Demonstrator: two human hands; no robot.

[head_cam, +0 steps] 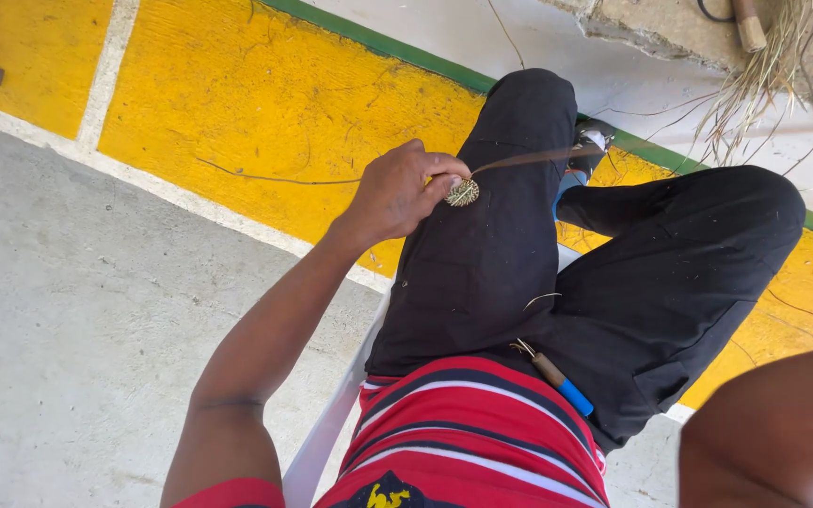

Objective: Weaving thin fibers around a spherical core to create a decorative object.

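Straw-coloured woven disc (462,192) sits pinched in the left hand (395,194), braced over the left thigh for support. One fibre strand (529,159) trails rightward, drawn taut. Right hand is out of view; its grip cannot be told. A small tool (554,374) rests on the lap.

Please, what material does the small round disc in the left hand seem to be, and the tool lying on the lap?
The disc looks like coiled plant fibre, pale and matt, with ridged rings. A thin strand runs from it. The tool seems to have a wooden shaft, brown and dull, with a glossy blue end, probably plastic.
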